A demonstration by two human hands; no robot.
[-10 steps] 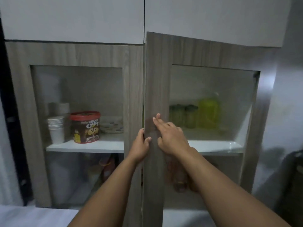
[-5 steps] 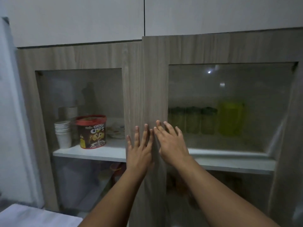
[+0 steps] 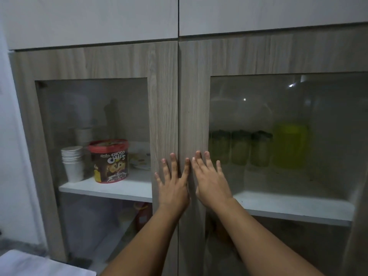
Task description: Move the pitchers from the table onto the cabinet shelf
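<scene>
Both wood-grain cabinet doors with glass panes closed, left door (image 3: 163, 100) and right door (image 3: 194, 100) meeting at a thin vertical seam. Left hand (image 3: 172, 186) laid flat on the inner stile of the left door, fingers straight and spread, nothing held. Right hand (image 3: 212, 184) laid flat on the inner stile of the right door just beside it, fingers likewise straight and fanned, little finger reaching over the edge of the glass, nothing gripped. Index fingers of the two hands nearly touching across the seam.

Behind the right pane, on the white cabinet shelf (image 3: 294, 206): tall translucent yellow-green plastic pitcher (image 3: 289, 145) standing upright toward the back, and just left of it a row of three smaller pale-green jars with dark lids (image 3: 240, 148), side by side and close together. Details blurred by dim light and reflections on the glass; bright specks of reflected light seen high on the pane.

Behind the left pane, on the same level of shelf: round brown cereal tub with a red lid (image 3: 109, 161), upright; stack of white paper cups (image 3: 72, 163) just to its left; patterned plates (image 3: 140, 160) behind and right of the tub, partly hidden by the door stile. Lower compartment dim, contents hard to make out.

Plain white panels (image 3: 89, 18) above the doors. Corner of a white table surface (image 3: 39, 265) at lower left.
</scene>
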